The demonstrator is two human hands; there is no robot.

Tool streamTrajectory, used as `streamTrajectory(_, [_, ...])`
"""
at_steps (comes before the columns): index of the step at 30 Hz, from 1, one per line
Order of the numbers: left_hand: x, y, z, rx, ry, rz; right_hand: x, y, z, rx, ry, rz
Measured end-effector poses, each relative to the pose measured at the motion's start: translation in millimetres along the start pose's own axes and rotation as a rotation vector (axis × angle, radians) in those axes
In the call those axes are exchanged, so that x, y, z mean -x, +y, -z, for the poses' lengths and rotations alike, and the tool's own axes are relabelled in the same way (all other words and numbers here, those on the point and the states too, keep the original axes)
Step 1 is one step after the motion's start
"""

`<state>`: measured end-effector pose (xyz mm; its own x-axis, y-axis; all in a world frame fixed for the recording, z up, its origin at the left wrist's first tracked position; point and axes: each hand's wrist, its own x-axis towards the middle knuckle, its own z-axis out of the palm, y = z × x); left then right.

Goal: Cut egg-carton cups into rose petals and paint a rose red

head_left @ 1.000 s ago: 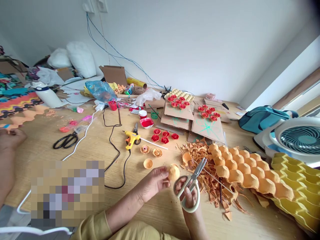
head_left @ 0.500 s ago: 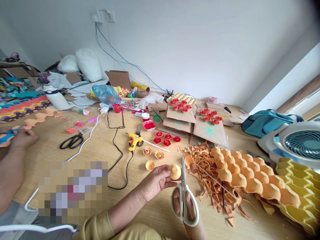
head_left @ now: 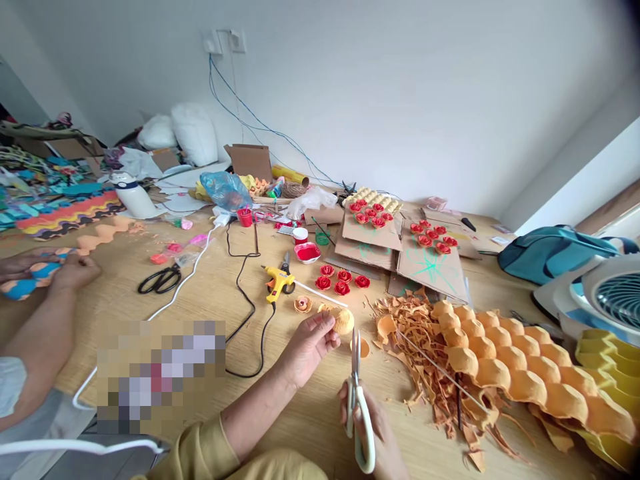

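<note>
left hand (head_left: 307, 343) pinches a cup (head_left: 343, 321); right hand (head_left: 373, 427) grips scissors (head_left: 357, 393).
the cup is held over the table (head_left: 210, 300), just at 11 o'clock of the blade tips, which are together and point to 12. scraps (head_left: 420, 333) and egg tray (head_left: 500, 360) lie at 3 o'clock, glue gun (head_left: 277, 281) at 10.

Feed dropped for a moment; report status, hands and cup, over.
Left hand grips orange carton cup. Right hand holds scissors, tips up near cup. Scrap pile to the right, apart.
</note>
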<state>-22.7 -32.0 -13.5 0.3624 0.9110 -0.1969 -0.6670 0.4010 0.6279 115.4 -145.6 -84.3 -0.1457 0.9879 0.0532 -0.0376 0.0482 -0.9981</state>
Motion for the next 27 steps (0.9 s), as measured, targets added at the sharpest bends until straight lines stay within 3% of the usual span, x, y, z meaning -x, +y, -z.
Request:
streamTrajectory(8, [1.7, -5.3, 2.3, 0.027, 0.008, 0.042, -1.7, -4.8, 1.3, 0.193, 0.013, 0.070])
streamTrajectory(20, [10.7, -14.3, 4.6, 0.038, -0.076, 0.224, 2.5, 9.0, 6.7, 0.237, 0.122, 0.067])
streamTrajectory(27, [17.4, -12.3, -1.4, -0.107, -0.045, 0.087, 4.0, 0.8, 6.5, 0.284, 0.108, 0.114])
